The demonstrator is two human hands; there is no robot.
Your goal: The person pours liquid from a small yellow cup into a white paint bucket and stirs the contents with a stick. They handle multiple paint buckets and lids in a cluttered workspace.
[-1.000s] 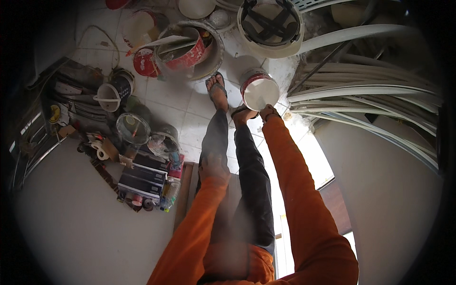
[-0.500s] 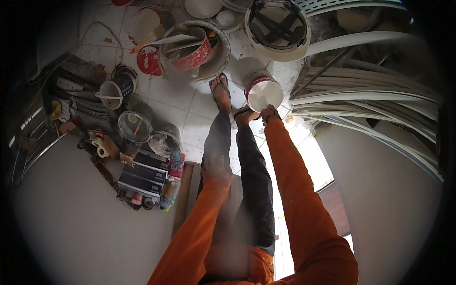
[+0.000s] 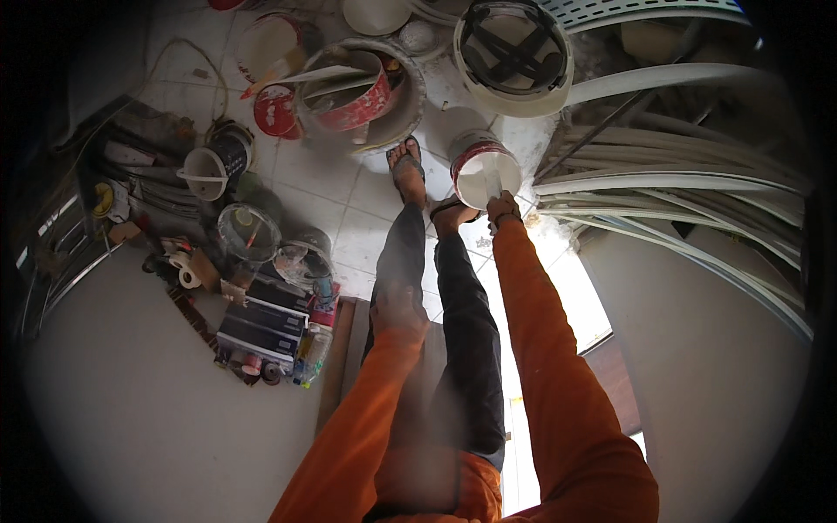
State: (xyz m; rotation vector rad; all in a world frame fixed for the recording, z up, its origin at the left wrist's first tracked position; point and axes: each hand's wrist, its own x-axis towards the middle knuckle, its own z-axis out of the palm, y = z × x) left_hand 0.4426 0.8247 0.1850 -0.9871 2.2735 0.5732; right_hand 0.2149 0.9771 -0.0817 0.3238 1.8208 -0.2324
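My right hand (image 3: 501, 209) is closed around a putty knife at the mouth of a bucket. The pale flat blade (image 3: 494, 173) points away from me into the bucket. White stuff lines this red-and-white bucket (image 3: 475, 148), which stands on the floor just beyond my right foot. My left hand (image 3: 398, 307) lies over my left knee, its fingers resting on the dark trouser leg with nothing in them. A haze blurs that hand somewhat.
An upturned hard hat (image 3: 513, 57) lies beyond the bucket. A large round tub (image 3: 410, 113) holds a red-rimmed bucket. Long pale strips (image 3: 663, 183) are piled at right. Several buckets, a paper roll (image 3: 187, 277) and dark boxes (image 3: 260, 333) stand at left.
My right hand has shifted slightly right, and the putty knife's blade shows more plainly inside the bucket. My left hand stays on the knee.
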